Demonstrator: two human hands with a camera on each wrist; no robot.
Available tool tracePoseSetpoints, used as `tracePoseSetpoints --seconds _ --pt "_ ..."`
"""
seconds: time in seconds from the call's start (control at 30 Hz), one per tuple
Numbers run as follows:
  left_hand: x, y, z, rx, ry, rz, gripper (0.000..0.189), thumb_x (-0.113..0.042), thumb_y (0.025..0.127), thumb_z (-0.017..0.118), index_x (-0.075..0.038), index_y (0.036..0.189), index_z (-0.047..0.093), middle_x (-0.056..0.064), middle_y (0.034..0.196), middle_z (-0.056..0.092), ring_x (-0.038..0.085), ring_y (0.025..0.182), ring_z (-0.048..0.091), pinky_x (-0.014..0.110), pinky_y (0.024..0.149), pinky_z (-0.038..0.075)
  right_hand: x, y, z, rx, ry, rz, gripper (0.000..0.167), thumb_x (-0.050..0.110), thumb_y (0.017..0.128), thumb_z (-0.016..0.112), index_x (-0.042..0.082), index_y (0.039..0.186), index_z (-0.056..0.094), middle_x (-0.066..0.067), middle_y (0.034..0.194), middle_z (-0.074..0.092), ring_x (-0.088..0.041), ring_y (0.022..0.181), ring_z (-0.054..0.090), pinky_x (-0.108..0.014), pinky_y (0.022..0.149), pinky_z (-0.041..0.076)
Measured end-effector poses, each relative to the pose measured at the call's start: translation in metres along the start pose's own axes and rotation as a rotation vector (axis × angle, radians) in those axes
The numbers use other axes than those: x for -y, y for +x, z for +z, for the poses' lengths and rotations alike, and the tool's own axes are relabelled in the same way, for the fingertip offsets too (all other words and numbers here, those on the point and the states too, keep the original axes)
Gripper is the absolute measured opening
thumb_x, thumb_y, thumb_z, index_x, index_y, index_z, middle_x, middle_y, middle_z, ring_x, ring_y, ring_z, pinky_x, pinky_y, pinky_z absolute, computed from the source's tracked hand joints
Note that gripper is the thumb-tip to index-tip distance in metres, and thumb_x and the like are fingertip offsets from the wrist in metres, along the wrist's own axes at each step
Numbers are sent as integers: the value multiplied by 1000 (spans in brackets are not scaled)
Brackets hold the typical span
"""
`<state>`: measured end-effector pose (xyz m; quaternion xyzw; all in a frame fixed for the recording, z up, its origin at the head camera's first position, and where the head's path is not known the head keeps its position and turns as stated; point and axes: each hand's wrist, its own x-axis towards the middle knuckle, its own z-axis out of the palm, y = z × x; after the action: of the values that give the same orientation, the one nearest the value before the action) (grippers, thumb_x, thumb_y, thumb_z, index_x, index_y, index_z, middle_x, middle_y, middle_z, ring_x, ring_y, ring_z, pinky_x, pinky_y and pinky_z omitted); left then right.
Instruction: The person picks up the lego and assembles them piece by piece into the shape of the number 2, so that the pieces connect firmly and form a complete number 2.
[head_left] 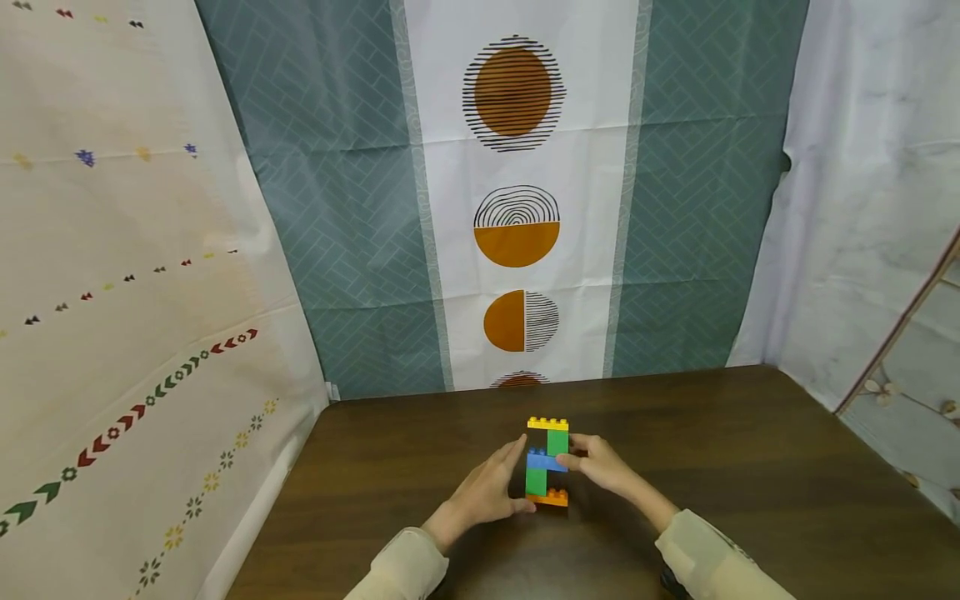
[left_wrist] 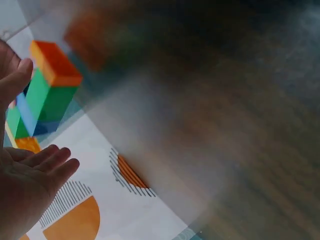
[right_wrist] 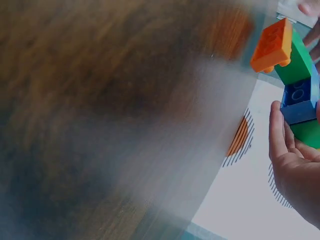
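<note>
A stack of toy building bricks has an orange brick at the bottom, then green, blue, green and a yellow brick on top, offset in a zigzag. My right hand pinches it at the blue brick, thumb in front and fingers behind. My left hand is beside the stack's left side, fingers extended, thumb near the orange brick. In the left wrist view the hollow underside of the orange brick shows, so the stack is off the table; a gap lies between it and my left fingers.
A dark brown wooden table lies beneath the hands. Behind it hangs a teal and white curtain with orange circles. Patterned cloths hang at the left and right. A blurred orange reflection shows on the tabletop in the left wrist view.
</note>
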<state>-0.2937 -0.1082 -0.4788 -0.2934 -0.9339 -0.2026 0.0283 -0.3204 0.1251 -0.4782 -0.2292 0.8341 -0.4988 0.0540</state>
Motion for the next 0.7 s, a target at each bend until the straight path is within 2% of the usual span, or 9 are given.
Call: tracePoseSetpoints --seconds 0.17,0.33,0.5,0.7 --pt "0 -1 7 8 6 46 107 -31 74 85 -7 155 20 13 158 33 29 140 43 42 110 41 2 0 -3 26 113 22 40 17 97 57 -14 123 55 -22 105 67 -27 95 68 -50 87 55" --pt "0 1 7 -50 23 84 98 -26 77 83 -5 153 25 13 157 35 28 139 45 40 111 41 5 2 -5 43 171 32 43 17 99 55 -16 125 52 -23 107 65 -29 100 67 -49 91 54" --pt "0 1 6 -108 35 126 87 -23 79 82 -1 148 34 14 147 47 26 129 54 38 106 46 4 4 -5 45 192 44 52 19 98 56 -19 132 45 -25 111 63 -26 99 67 -48 91 54" --pt "-1 0 5 -124 -11 125 84 -21 78 81 0 146 36 13 142 51 24 121 60 36 101 50 3 5 0 -7 152 41 64 20 97 58 -17 142 32 -32 119 60 -28 97 68 -44 87 56"
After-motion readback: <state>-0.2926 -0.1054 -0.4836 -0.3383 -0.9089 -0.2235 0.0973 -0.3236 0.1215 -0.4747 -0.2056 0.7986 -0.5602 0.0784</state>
